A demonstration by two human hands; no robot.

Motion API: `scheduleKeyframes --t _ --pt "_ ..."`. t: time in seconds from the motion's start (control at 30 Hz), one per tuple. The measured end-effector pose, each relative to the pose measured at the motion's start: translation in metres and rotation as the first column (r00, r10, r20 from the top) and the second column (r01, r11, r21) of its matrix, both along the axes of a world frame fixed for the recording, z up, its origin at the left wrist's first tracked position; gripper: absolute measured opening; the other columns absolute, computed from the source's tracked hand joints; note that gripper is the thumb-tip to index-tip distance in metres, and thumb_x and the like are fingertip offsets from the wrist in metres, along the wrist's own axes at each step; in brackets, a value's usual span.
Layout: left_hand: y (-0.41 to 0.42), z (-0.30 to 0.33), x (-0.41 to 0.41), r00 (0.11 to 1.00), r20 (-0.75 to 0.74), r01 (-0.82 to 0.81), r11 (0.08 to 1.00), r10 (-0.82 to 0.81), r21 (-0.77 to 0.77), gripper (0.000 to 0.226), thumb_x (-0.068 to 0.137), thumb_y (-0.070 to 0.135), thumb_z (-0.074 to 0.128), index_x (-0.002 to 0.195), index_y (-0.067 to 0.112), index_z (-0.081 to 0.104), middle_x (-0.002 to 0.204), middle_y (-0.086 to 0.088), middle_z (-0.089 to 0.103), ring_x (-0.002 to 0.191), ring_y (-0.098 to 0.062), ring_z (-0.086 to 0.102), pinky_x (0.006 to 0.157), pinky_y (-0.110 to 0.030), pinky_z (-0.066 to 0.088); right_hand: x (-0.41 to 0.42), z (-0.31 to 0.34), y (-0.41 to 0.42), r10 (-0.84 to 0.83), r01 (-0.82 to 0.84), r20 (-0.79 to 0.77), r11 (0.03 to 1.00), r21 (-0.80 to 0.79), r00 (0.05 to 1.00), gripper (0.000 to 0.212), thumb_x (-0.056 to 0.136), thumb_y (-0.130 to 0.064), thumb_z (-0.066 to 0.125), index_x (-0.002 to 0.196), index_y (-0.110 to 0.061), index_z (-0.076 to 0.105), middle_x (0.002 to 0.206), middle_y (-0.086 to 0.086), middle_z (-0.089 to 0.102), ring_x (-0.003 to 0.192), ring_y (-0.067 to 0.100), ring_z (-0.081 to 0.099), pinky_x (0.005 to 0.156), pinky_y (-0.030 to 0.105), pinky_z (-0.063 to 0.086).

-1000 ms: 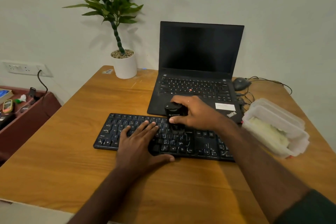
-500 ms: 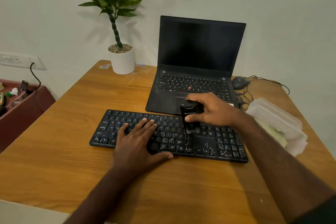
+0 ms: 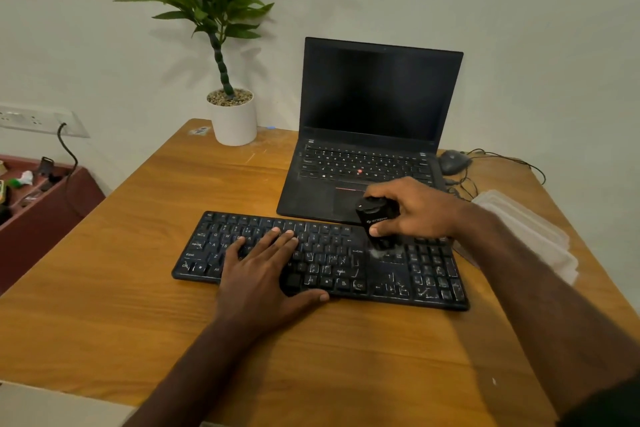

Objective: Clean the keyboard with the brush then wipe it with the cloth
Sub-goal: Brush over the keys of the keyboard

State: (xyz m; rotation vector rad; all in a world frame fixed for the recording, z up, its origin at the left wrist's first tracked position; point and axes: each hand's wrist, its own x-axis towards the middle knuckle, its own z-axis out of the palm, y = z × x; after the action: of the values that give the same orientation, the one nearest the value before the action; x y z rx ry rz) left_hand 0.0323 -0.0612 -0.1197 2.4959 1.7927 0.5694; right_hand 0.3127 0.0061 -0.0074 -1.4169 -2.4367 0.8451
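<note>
Right hand (image 3: 420, 210), clamped on brush (image 3: 375, 224), has swept rightward along keyboard (image 3: 398, 279) toward numpad; left hand (image 3: 263, 270) stays flat, steadying (brushing ongoing, cloth untouched).

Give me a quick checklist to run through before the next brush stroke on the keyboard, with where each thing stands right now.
1. Brush gripped by right hand: ok.
2. Bristles down on the keyboard: ok.
3. Left hand flat, steadying the keyboard: ok.
4. Laptop apart from the keyboard's far edge: ok.
5. Number pad already brushed: cannot tell.
6. Cloth ready for wiping: cannot tell; only a white container shows at right.
</note>
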Motion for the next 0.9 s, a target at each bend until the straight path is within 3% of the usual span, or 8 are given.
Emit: scheduleKeyframes --t 0.17,0.33,0.43,0.53,0.63,0.8,0.9 --pt "0.001 -0.002 0.001 1.0 -0.004 0.0 1.0 0.0 0.006 0.111 0.067 0.101 0.027 0.145 0.025 0.05 0.151 0.007 0.046 0.145 -0.008 0.031 0.12 -0.053 0.018 0.003 -0.006 -0.006 -0.05 0.053 -0.061 0.997 0.055 0.997 0.028 0.087 -0.024 0.078 0.111 -0.023 0.063 0.102 -0.007 0.069 0.094 0.006 0.067 0.082 0.034 0.057" --pt "0.002 0.0 0.001 1.0 -0.015 0.006 1.0 -0.007 -0.011 0.114 0.065 0.103 0.023 0.148 0.027 0.043 0.155 0.008 0.04 0.147 -0.007 0.026 0.121 -0.05 0.012 -0.008 -0.026 -0.014 -0.092 0.136 -0.334 0.984 0.112 0.938 0.026 0.087 -0.022 0.078 0.107 -0.018 0.062 0.098 -0.003 0.068 0.093 0.015 0.067 0.083 0.041 0.058" --pt "0.001 -0.002 0.001 1.0 -0.011 0.003 1.0 -0.003 0.005 0.112 0.066 0.102 0.025 0.146 0.026 0.048 0.152 0.007 0.045 0.145 -0.008 0.03 0.12 -0.051 0.016 0.002 -0.027 -0.018 -0.075 0.106 -0.296 0.99 0.09 0.952 0.028 0.087 -0.021 0.078 0.109 -0.018 0.061 0.101 -0.001 0.068 0.097 0.015 0.068 0.082 0.044 0.06" --pt "0.002 -0.003 0.002 1.0 -0.012 0.0 1.0 0.0 0.013 0.112 0.067 0.102 0.024 0.144 0.025 0.051 0.15 0.005 0.048 0.143 -0.01 0.035 0.119 -0.052 0.019 0.026 -0.021 -0.024 -0.102 0.11 -0.23 0.994 0.023 0.968 0.031 0.088 -0.021 0.077 0.114 -0.022 0.061 0.106 -0.003 0.069 0.099 0.012 0.069 0.083 0.039 0.061" --pt "0.002 -0.003 0.001 1.0 -0.018 -0.003 1.0 0.003 0.013 0.113 0.066 0.102 0.022 0.146 0.026 0.048 0.152 0.006 0.045 0.144 -0.009 0.033 0.12 -0.05 0.016 0.044 -0.012 -0.029 -0.126 0.139 -0.195 0.989 0.057 0.973 0.029 0.087 -0.021 0.078 0.11 -0.028 0.061 0.103 -0.006 0.068 0.096 0.008 0.068 0.08 0.033 0.058" --pt "0.002 -0.003 0.002 1.0 -0.028 -0.008 1.0 0.009 0.019 0.112 0.067 0.102 0.023 0.144 0.025 0.05 0.151 0.006 0.047 0.143 -0.009 0.034 0.119 -0.051 0.017 0.027 -0.026 -0.033 -0.156 0.181 -0.286 0.982 0.063 0.946 0.027 0.088 -0.021 0.078 0.109 -0.023 0.062 0.101 -0.004 0.069 0.095 0.009 0.068 0.079 0.031 0.059" --pt "0.002 0.0 0.002 0.999 -0.033 -0.006 1.0 0.006 -0.007 0.115 0.065 0.103 0.02 0.147 0.027 0.045 0.154 0.008 0.042 0.146 -0.007 0.028 0.121 -0.05 0.012 0.009 -0.033 -0.032 -0.157 0.227 -0.406 0.965 0.131 0.9 0.026 0.088 -0.019 0.078 0.108 -0.017 0.062 0.098 -0.004 0.067 0.091 0.006 0.066 0.074 0.023 0.055"
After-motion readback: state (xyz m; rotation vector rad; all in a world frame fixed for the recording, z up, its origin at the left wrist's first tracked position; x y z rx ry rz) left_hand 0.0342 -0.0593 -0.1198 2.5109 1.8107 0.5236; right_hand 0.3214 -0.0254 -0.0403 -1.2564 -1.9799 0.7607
